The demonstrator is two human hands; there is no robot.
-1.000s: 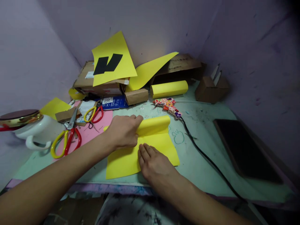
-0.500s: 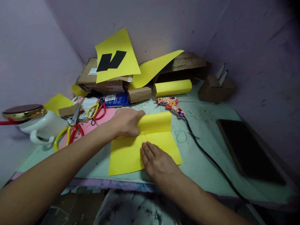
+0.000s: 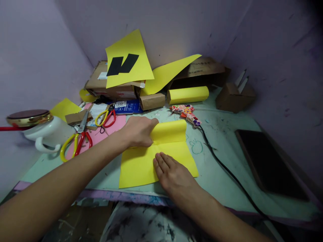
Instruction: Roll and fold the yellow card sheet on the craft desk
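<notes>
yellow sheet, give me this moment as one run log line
left hand: grips rolled far edge of yellow sheet | right hand: flat on sheet, palm down | sheet: on table, part rolled

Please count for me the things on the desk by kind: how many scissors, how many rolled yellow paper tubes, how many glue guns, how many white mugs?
Scissors with yellow and red handles: 2
Rolled yellow paper tubes: 2, the nearer held by the left hand
Flower-patterned glue gun: 1
White ceramic mug: 1
Total: 6
</notes>
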